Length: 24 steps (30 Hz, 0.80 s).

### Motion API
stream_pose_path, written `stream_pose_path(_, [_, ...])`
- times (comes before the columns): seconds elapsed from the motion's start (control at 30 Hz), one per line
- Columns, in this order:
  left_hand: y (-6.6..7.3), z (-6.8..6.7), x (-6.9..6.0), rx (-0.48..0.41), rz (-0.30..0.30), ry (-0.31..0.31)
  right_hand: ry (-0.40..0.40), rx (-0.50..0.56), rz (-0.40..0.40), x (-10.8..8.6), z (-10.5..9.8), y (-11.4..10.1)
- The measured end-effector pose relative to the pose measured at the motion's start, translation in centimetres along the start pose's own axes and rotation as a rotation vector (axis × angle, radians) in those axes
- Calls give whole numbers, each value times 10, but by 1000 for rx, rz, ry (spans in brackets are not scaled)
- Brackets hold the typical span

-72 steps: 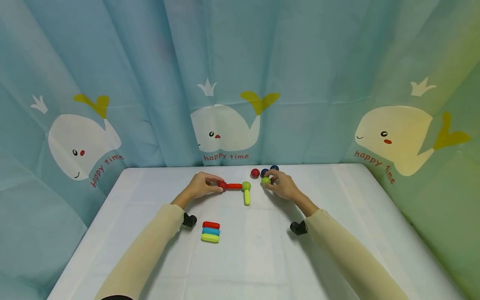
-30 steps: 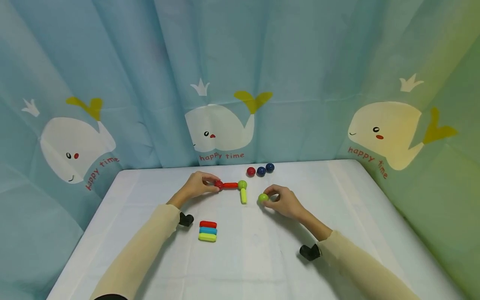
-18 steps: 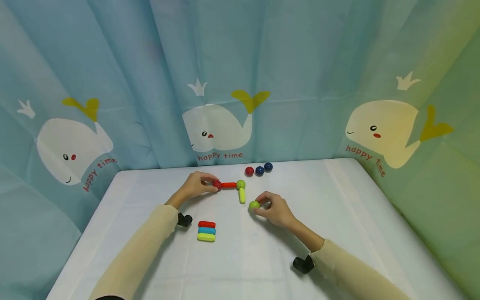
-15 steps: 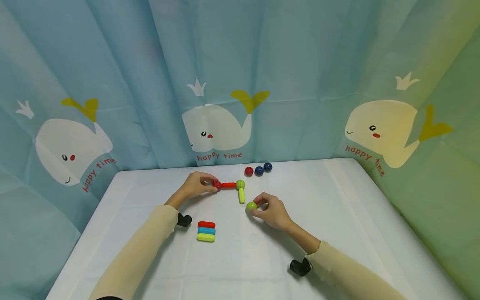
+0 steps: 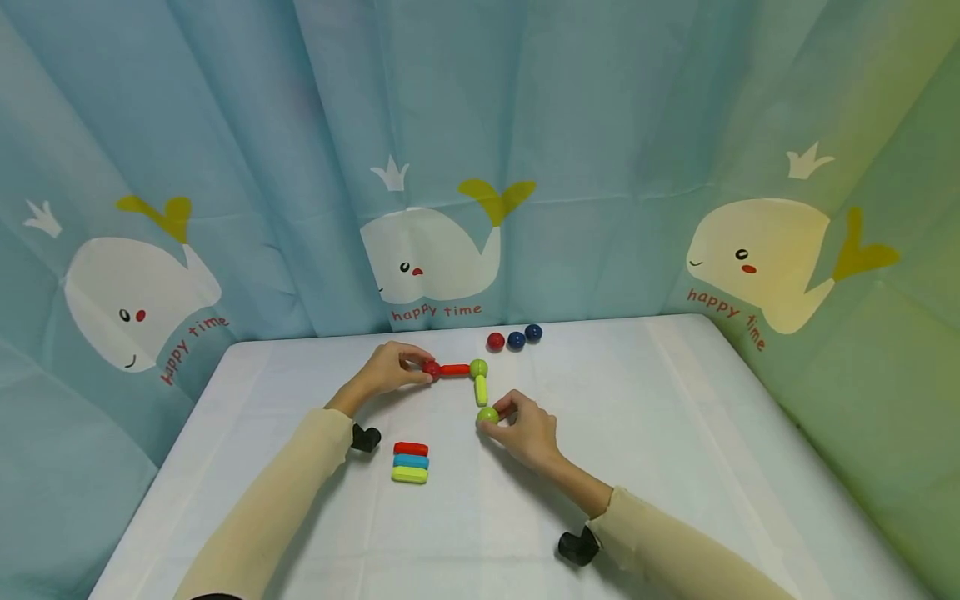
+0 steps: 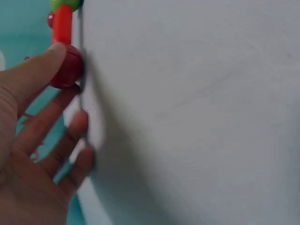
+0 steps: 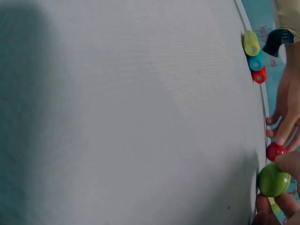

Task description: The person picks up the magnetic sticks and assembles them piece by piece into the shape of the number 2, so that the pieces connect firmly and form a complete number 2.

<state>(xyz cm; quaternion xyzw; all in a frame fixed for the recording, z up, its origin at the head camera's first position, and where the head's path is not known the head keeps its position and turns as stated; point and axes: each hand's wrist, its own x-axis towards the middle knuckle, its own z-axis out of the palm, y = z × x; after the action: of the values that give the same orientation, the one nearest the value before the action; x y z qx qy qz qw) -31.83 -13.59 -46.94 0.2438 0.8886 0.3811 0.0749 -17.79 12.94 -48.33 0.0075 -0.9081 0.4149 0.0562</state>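
Observation:
My left hand [image 5: 386,369] pinches a red ball [image 5: 431,372] between thumb and fingers; the left wrist view shows the thumb on that red ball [image 6: 69,69]. A red stick [image 5: 454,370] runs right from it to a green ball [image 5: 478,367], and a yellow-green stick [image 5: 481,390] points from there towards me. Beside the near end of this stick, my right hand [image 5: 528,432] pinches a second green ball [image 5: 487,415]. Whether ball and stick touch I cannot tell. In the right wrist view, thumb and fingertips hold the green ball [image 7: 272,180].
Three loose sticks lie side by side in front of the left hand: red [image 5: 411,448], blue [image 5: 411,461], yellow-green [image 5: 409,475]. Near the back edge of the white table [image 5: 660,433] sit a red ball [image 5: 496,341] and two dark blue balls [image 5: 516,340]. A whale-print curtain [image 5: 600,167] hangs behind.
The right hand has taken the green ball from beside the loose balls at the back and carried it nearer and left, to the yellow-green stick's near end. The left hand keeps its pinch.

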Motion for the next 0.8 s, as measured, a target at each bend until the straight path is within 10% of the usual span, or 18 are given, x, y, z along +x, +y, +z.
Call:
stream_pose_path(0.43, [50, 16, 18, 164, 200, -120, -7, 18, 16, -3, -4, 1])
stream_pose_path(0.8, [65, 36, 27, 288, 231, -245, 2, 17, 11, -7, -4, 2])
